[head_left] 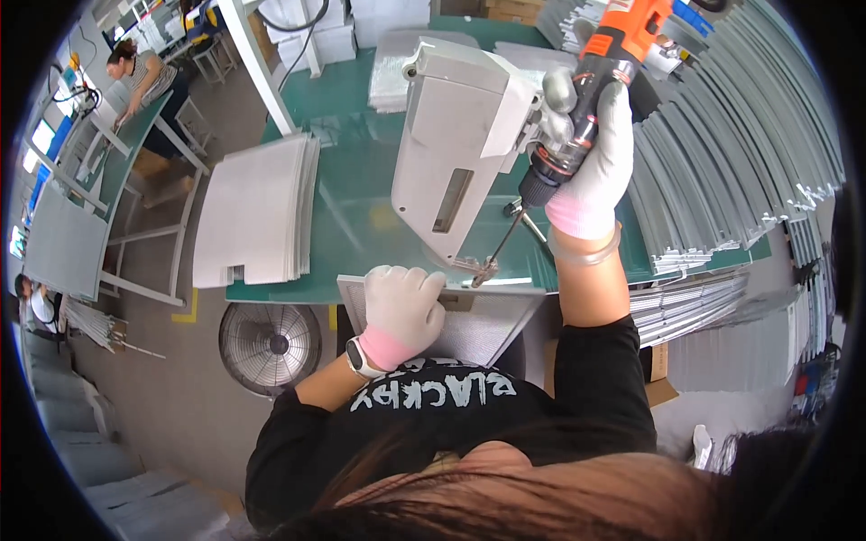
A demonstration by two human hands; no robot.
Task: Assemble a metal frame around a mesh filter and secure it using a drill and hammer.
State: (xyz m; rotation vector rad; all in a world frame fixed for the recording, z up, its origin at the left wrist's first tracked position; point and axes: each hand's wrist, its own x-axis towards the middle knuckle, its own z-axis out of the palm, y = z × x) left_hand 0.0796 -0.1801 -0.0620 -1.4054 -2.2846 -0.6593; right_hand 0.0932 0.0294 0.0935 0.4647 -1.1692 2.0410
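My left hand [400, 311], in a white glove with a pink cuff, is closed over the upper edge of a framed panel [492, 323] with a grey mesh-like face. That panel stands tilted between my body and the table edge. My right hand [591, 149], also gloved, grips an orange and black cordless drill [622, 36] pointing down and left. Its long thin bit ends beside the panel's top edge, close to the lower tip of a pale grey machine housing [462, 117] with a slot. Whether the bit touches the panel I cannot tell.
Flat white panels [257, 212] are stacked on the green table [347, 194] to the left. Long rows of grey panels [735, 153] crowd the right side. A round floor fan [271, 347] stands below the table. Another person [144, 77] leans over a bench at far left.
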